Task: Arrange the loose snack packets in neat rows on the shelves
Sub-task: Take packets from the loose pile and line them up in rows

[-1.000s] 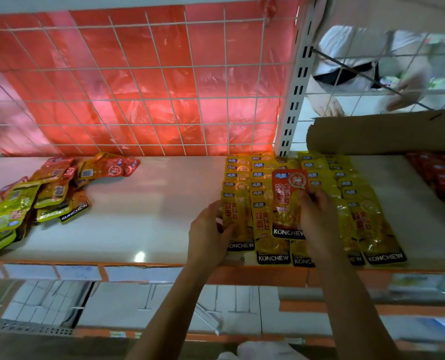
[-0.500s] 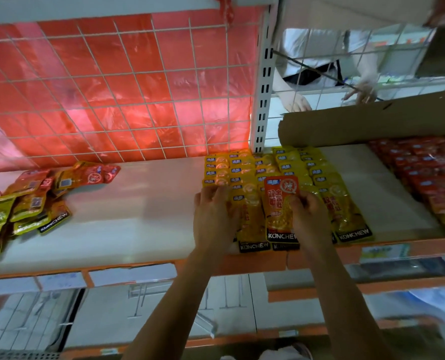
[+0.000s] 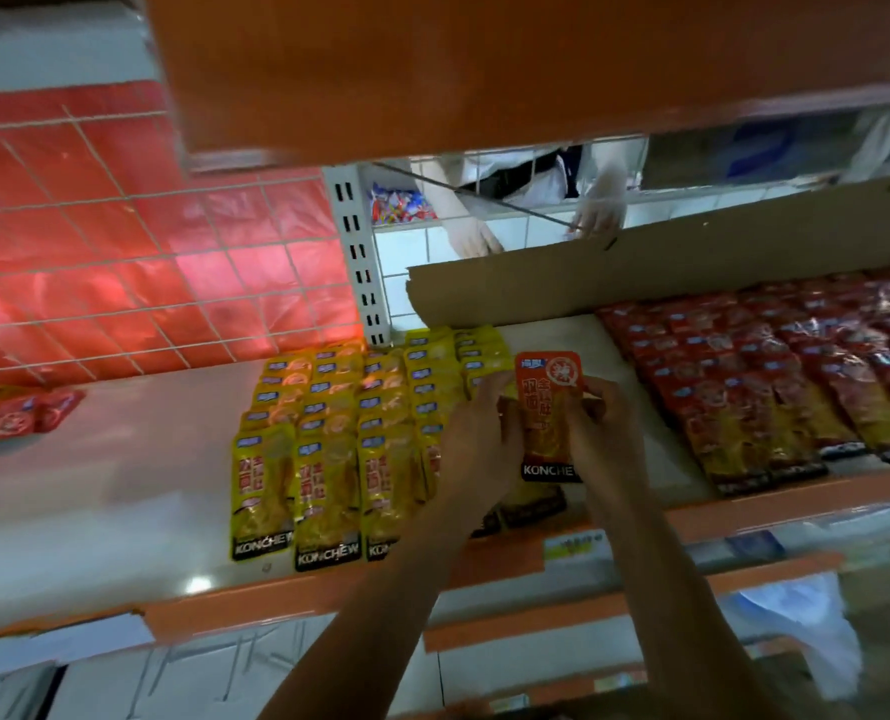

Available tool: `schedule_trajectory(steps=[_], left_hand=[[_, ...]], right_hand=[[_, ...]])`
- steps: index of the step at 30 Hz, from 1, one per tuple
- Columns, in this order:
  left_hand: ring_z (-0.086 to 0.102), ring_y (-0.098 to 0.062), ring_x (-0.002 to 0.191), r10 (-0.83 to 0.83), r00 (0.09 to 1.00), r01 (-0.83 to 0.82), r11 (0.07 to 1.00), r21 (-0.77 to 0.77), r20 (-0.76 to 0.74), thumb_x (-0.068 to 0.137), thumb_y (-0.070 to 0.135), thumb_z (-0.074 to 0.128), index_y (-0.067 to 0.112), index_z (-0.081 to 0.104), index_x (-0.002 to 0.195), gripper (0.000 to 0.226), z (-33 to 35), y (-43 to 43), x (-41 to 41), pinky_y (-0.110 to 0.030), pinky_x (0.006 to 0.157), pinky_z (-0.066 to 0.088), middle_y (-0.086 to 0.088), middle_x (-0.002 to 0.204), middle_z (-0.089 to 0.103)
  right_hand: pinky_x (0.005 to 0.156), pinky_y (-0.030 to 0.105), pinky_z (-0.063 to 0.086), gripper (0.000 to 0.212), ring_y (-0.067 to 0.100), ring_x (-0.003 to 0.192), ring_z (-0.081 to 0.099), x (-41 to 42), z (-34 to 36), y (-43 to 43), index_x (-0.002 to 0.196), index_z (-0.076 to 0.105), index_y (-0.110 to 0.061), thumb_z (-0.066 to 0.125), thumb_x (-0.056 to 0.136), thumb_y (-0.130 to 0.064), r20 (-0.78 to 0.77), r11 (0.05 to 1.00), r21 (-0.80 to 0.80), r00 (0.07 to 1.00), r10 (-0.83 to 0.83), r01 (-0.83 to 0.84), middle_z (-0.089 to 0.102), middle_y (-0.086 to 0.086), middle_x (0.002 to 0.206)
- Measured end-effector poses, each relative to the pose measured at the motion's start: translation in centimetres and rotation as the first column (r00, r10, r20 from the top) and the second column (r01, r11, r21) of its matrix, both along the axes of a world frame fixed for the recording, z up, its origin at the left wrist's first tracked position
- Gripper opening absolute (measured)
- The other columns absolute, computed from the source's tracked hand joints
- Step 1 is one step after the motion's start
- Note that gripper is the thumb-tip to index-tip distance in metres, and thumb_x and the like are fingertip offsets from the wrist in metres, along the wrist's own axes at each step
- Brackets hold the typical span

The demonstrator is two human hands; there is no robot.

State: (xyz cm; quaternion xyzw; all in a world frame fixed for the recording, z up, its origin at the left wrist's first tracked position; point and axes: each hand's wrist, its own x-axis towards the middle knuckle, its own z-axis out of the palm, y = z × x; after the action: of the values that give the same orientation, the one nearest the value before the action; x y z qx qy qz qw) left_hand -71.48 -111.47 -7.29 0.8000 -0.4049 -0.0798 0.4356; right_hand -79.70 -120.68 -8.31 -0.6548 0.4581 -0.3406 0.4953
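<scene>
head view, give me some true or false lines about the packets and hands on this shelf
1. The left hand and the right hand both hold the orange packet. True.
2. The yellow packets lie in a jumbled heap. False: they lie in overlapping rows running front to back.
3. The red packets lie in rows to the right of the hands. True.
4. The cardboard strip lies along the front edge of the shelf. False: it stands at the back, behind the red packets.
5. A loose pile of packets lies at the far left of the shelf. True.
</scene>
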Motion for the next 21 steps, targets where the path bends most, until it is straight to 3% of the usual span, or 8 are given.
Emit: schedule_trajectory(steps=[3,6,9,11,12,15,18,21], left_hand=[[0.060,0.003,0.070,-0.064,0.989,0.058,0.997,-0.049,-0.133,0.095,0.017,0.054,0.025,0.039,0.140,0.048,-0.1,-3.1,-1.8,-0.006,0.060,0.047,0.012,0.093,0.063],[0.065,0.000,0.080,-0.121,0.971,0.112,0.992,-0.058,-0.208,0.086,0.012,0.067,0.029,0.045,0.138,0.059,-0.7,-6.0,-3.1,-0.013,0.070,0.053,0.007,0.111,0.065],[0.065,-0.001,0.081,-0.085,0.971,0.073,0.996,-0.058,-0.224,0.084,0.009,0.068,0.027,0.054,0.132,0.053,-1.2,-8.7,-4.0,-0.010,0.074,0.051,0.003,0.118,0.065],[0.064,-0.004,0.083,0.001,0.981,-0.014,0.998,-0.064,-0.195,0.084,0.005,0.064,0.022,0.058,0.130,0.049,-1.4,-10.2,-4.0,-0.003,0.072,0.045,0.001,0.118,0.066],[0.063,-0.005,0.085,0.046,0.984,-0.057,0.997,-0.060,-0.174,0.085,0.004,0.062,0.020,0.059,0.129,0.047,-1.4,-10.9,-4.0,-0.001,0.072,0.042,0.001,0.118,0.066],[0.065,-0.016,0.096,0.139,0.984,-0.139,0.990,0.007,-0.113,0.087,0.006,0.060,0.015,0.061,0.125,0.039,-1.8,-12.8,-3.5,-0.019,0.081,0.049,-0.003,0.115,0.067],[0.064,-0.027,0.099,0.189,0.982,-0.184,0.973,0.143,-0.027,0.088,0.013,0.061,0.007,0.063,0.115,0.028,-2.4,-14.7,-2.7,-0.037,0.086,0.051,-0.012,0.109,0.067],[0.060,-0.026,0.104,0.166,0.980,-0.193,0.929,0.316,0.112,0.093,0.021,0.058,0.011,0.060,0.122,0.031,-2.9,-16.2,-2.1,-0.030,0.089,0.048,-0.012,0.115,0.061]], right_hand=[[0.072,0.033,0.054,0.030,0.015,0.088,0.065,-1.4,0.4,-3.0,0.123,0.056,-0.016,0.052,0.096,-0.027,0.006,0.999,-0.021,0.999,0.045,-0.045,0.065,-0.003,0.097],[0.082,0.038,0.054,0.034,0.016,0.096,0.063,-3.2,0.5,-5.6,0.129,0.057,-0.017,0.048,0.097,-0.026,-0.056,0.993,-0.074,0.995,0.083,-0.087,0.065,0.002,0.110],[0.061,0.016,0.040,0.035,0.001,0.079,0.054,-4.9,0.5,-8.1,0.130,0.054,-0.020,0.048,0.097,-0.026,-0.149,0.980,-0.167,0.985,0.084,-0.109,0.061,-0.010,0.097],[0.066,0.015,0.040,0.037,0.007,0.092,0.056,-5.7,0.5,-9.2,0.133,0.053,-0.020,0.049,0.097,-0.027,-0.216,0.963,-0.236,0.974,0.076,-0.127,0.058,-0.009,0.105],[0.076,0.022,0.046,0.037,0.014,0.104,0.057,-6.1,0.5,-9.7,0.132,0.053,-0.018,0.049,0.097,-0.027,-0.238,0.954,-0.267,0.969,0.071,-0.136,0.060,-0.003,0.114],[0.098,0.034,0.043,0.038,0.024,0.122,0.051,-7.1,0.3,-10.9,0.132,0.054,-0.012,0.051,0.095,-0.020,-0.268,0.923,-0.343,0.960,0.080,-0.173,0.057,0.007,0.130],[0.093,0.028,0.038,0.036,0.023,0.119,0.049,-7.5,0.0,-11.6,0.127,0.057,-0.008,0.053,0.091,-0.009,-0.327,0.891,-0.405,0.943,0.068,-0.204,0.058,0.009,0.127],[0.098,0.030,0.037,0.035,0.022,0.122,0.046,-7.5,-0.3,-12.2,0.126,0.059,-0.008,0.054,0.091,-0.007,-0.365,0.872,-0.425,0.928,0.079,-0.241,0.057,0.007,0.130]])
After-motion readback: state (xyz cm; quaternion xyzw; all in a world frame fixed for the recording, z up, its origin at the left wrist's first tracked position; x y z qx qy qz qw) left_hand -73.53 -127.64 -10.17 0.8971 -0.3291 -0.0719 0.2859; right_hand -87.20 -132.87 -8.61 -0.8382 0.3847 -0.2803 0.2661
